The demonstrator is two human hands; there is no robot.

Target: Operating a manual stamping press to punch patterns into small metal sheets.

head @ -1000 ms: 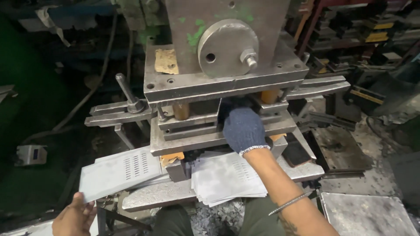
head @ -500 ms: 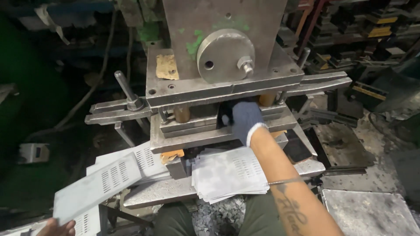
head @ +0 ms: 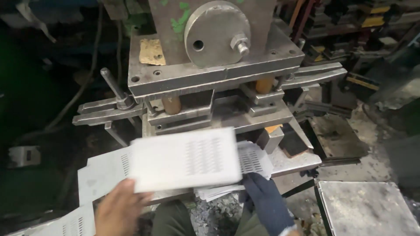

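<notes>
My bare left hand [head: 116, 207] holds a white perforated metal sheet [head: 186, 159] by its near left edge, lifted flat in front of the press die [head: 223, 114]. The sheet is motion-blurred and has slotted vent rows in its middle. My right hand [head: 262, 199], in a dark blue glove, rests at the near edge of a stack of similar punched sheets [head: 253, 159] lying on the press table to the right. Whether it grips the stack I cannot tell. The heavy steel press [head: 214, 57] stands straight ahead with its die gap open.
More perforated sheets [head: 98, 175] lie at the left on the press bed, and one more at the bottom left [head: 72, 225]. A long threaded lever bolt [head: 114, 87] sticks up at the left clamp. A grey metal plate [head: 365, 207] sits at the lower right. Metal scraps [head: 210, 216] litter the floor.
My right hand has drawn back from the die gap down to the sheet stack. My left hand has lifted a sheet from the low left and carried it right, in front of the die.
</notes>
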